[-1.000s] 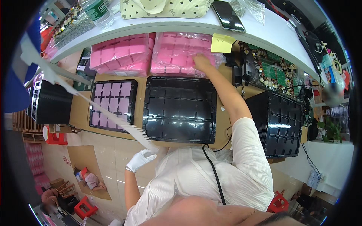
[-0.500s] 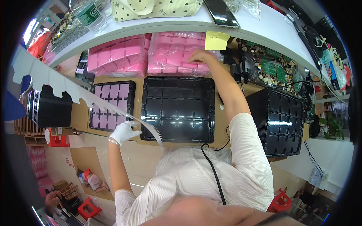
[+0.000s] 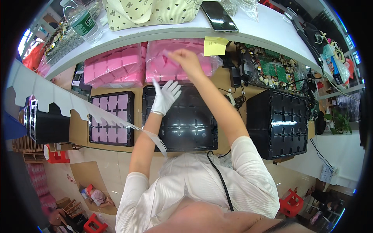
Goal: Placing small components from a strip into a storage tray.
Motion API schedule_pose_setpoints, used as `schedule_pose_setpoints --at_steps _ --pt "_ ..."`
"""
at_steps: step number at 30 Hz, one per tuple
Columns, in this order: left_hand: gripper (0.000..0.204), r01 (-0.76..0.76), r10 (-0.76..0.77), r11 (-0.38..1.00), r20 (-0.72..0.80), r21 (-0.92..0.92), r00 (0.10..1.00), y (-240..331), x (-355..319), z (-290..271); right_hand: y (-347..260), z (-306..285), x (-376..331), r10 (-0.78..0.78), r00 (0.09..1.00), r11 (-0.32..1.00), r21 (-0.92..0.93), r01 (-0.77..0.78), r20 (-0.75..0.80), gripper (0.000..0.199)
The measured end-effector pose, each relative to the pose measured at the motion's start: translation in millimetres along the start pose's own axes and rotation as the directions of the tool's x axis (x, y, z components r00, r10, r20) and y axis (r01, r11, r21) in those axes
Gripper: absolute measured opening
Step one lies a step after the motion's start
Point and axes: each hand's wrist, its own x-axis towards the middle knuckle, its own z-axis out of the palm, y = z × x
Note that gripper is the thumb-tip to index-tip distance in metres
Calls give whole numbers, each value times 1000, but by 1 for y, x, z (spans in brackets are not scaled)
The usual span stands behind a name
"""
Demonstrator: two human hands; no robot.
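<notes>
I am watching the gloved left hand hovering with fingers spread over the far edge of the empty black tray on the bench. Just beyond that tray, the bare right hand is pinching a pink foam piece above the bagged pink foam stack.

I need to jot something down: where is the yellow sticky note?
In the head view, the yellow sticky note hangs from the white shelf edge, upper centre, just right of the bare right hand.
</notes>
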Motion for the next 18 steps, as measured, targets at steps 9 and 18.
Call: schedule_pose_setpoints --at_steps 9,18 --pt "36 -52 35 936 -55 -349 998 24 -9 -34 81 -55 -92 -31 904 996 63 63 -426 43" --pt "24 15 302 631 -263 776 916 38 -82 -88 128 -80 -156 461 884 740 582 -337 -74 16"
